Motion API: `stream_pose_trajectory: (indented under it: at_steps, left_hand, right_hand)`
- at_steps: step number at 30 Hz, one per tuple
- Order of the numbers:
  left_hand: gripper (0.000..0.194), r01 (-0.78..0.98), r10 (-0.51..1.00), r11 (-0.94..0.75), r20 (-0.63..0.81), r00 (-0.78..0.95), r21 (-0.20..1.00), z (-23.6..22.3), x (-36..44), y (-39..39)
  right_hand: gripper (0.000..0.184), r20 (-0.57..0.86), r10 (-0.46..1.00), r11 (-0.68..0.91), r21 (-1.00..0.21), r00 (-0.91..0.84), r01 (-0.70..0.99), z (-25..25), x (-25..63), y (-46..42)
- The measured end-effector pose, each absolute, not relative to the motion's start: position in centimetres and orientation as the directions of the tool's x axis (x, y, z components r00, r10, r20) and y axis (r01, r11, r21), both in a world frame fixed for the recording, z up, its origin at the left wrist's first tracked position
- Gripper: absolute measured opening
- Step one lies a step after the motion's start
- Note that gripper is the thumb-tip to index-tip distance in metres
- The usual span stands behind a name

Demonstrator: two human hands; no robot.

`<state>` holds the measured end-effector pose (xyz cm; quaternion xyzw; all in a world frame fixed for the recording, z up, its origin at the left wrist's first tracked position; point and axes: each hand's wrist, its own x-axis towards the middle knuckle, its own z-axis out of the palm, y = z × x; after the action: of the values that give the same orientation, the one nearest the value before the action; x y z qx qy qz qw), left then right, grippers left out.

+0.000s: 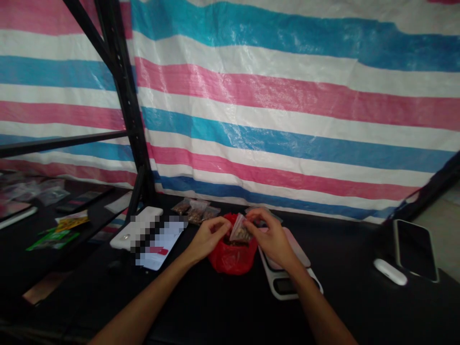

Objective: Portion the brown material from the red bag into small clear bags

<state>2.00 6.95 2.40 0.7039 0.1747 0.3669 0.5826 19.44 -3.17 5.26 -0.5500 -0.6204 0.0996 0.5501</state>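
A small clear plastic bag (240, 231) holding brown granular pieces hangs pinched between my left hand (208, 238) and my right hand (269, 238). Its top edge sits in the fingers of both hands. Directly beneath it, a red plastic bag (230, 258) stands open on the black table, with dark contents just visible inside. My right wrist passes above a digital kitchen scale (287, 274) with a pink top, and my right hand hides part of that scale.
Several small filled bags (194, 212) lie behind the red bag. To the left are a white phone (136, 229) and a blurred paper (161, 245). A dark phone (415, 250) and white case (390, 271) lie right. A black metal rack (125, 96) stands before a striped tarpaulin (287, 120).
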Motion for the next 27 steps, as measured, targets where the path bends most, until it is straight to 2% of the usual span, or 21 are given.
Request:
stream_pose_trajectory:
  at_steps: [6,11,16,20,22,27]
  left_hand:
    - [0.043,-0.215,0.641,-0.101,0.228,0.733,0.971,3.0,1.6,6.9]
    - [0.039,-0.192,0.584,-0.106,0.218,0.782,0.976,3.0,1.6,6.9]
    - [0.035,-0.203,0.573,-0.11,0.23,0.787,0.973,2.5,1.9,7.0]
    - [0.03,-0.19,0.589,-0.128,0.229,0.775,0.973,2.4,2.0,7.1]
    - [0.03,-0.183,0.596,-0.129,0.224,0.771,0.975,2.5,2.0,7.2]
    - [0.036,-0.178,0.589,-0.106,0.206,0.782,0.978,2.5,1.8,7.2]
  right_hand:
    - [0.006,0.57,0.803,0.328,-0.663,0.171,0.673,3.7,16.7,-2.6]
    - [0.009,0.567,0.811,0.309,-0.623,0.143,0.719,3.5,16.9,-2.5]
    - [0.011,0.59,0.802,0.276,-0.504,0.092,0.818,4.1,16.9,-3.0]
    - [0.016,0.487,0.872,0.196,-0.435,0.047,0.879,4.5,16.8,-3.4]
    - [0.015,0.431,0.901,0.193,-0.48,0.038,0.855,4.5,16.7,-3.5]
    - [0.016,0.364,0.927,0.204,-0.693,0.092,0.691,3.7,16.4,-3.1]
